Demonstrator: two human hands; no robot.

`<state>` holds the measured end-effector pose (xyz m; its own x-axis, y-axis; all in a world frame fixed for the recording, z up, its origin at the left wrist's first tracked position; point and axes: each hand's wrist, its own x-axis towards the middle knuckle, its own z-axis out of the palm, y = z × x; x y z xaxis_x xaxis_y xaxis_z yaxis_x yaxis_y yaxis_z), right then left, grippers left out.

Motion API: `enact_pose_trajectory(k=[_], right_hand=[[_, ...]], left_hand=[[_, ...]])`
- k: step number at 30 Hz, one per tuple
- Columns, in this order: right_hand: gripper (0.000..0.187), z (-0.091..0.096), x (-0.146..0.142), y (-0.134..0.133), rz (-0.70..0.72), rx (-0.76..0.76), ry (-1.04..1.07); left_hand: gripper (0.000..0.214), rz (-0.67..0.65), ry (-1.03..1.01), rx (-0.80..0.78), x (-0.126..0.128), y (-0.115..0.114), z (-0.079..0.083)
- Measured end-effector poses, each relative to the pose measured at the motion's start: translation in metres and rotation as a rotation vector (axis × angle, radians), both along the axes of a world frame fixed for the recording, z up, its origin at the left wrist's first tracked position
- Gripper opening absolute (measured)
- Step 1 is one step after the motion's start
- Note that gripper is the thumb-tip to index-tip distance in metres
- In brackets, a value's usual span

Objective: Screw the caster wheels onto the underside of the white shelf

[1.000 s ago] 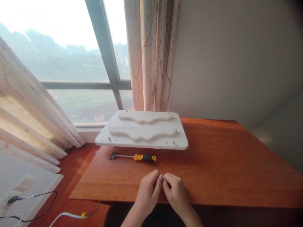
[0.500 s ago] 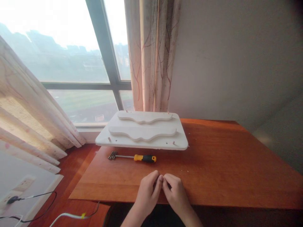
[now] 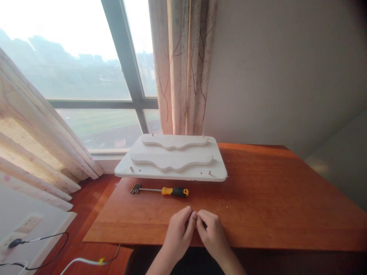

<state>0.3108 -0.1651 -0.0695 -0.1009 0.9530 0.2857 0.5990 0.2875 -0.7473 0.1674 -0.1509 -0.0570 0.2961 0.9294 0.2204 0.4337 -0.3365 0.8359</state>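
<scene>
My left hand and my right hand rest together over the front edge of the wooden table, thumbs close to touching. Both are closed with curled fingers, and nothing shows in them. Beyond them lies a screwdriver with a yellow and black handle, its shaft pointing left. Several metal screws sit at its tip. Farther back is a white board with rounded corners, carrying two wavy-edged white pieces. Small wooden dowels stand up near its corners.
The reddish-brown table stretches to the right, with small white crumbs on it. Behind the board hang curtains beside a window. At lower left, cables run from a wall socket.
</scene>
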Motion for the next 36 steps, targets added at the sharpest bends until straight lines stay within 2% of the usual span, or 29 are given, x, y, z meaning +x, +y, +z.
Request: enact_pose_trajectory(k=[23, 36], right_hand=[[0.039, -0.0007, 0.0007, 0.0002, -0.008, 0.047, -0.019], [0.04, 0.0007, 0.0, -0.0003, -0.003, 0.031, -0.021]], left_hand=[[0.033, 0.007, 0.005, 0.036, -0.0006, -0.0014, -0.0001], [0.034, 0.015, -0.01, 0.043, 0.0009, -0.0009, 0.0049]])
